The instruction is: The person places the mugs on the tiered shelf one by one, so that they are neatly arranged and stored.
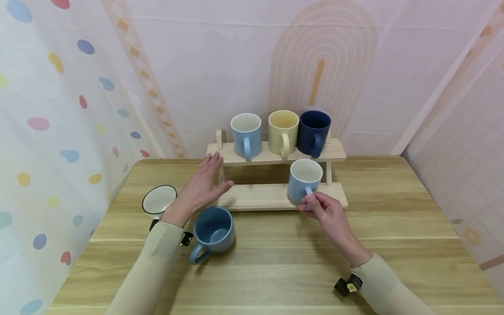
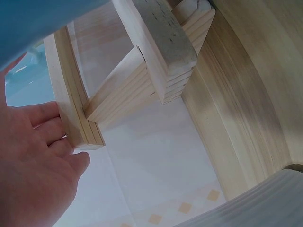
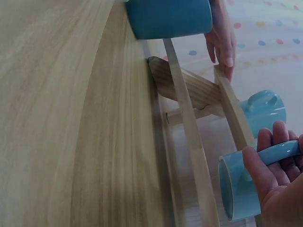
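Observation:
My right hand [image 1: 330,216] pinches the handle of a light blue mug [image 1: 297,188] with a white inside. This mug is upright at the right part of a two-tier wooden rack's [image 1: 252,197] lower board; whether its base touches the wood I cannot tell. My left hand [image 1: 197,186] has its fingers extended at the rack's upper left end, and in the left wrist view its fingertips [image 2: 59,146] meet the board's edge. On the upper board stand another light blue mug [image 1: 238,138], a yellow mug [image 1: 277,135] and a navy mug [image 1: 307,138], handles facing forward.
A teal-blue mug [image 1: 222,243] sits on the wooden table [image 1: 275,271] in front of the rack, near my left wrist. Farther left, a white mug with a dark rim [image 1: 159,199] is partly behind my left forearm. A patterned curtain [image 1: 204,65] closes off the back.

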Demonstrator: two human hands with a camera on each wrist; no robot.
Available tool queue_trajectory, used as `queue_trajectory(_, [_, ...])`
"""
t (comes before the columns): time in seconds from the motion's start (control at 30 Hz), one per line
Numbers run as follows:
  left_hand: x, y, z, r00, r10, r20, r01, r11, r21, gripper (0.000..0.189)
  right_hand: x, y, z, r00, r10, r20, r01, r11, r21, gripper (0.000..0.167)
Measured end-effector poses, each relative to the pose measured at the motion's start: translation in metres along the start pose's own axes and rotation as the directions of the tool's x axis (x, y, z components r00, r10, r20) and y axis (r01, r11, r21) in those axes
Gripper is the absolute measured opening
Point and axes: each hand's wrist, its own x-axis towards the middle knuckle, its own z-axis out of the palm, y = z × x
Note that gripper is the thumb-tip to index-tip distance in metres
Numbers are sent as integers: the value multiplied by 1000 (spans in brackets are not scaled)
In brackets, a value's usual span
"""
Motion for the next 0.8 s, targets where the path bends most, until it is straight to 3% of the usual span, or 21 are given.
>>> queue_trajectory(0.8, [0,-2,0,1000,-5,4,5,1000,1,88,7,11,5,999,35,18,-35,999,27,34])
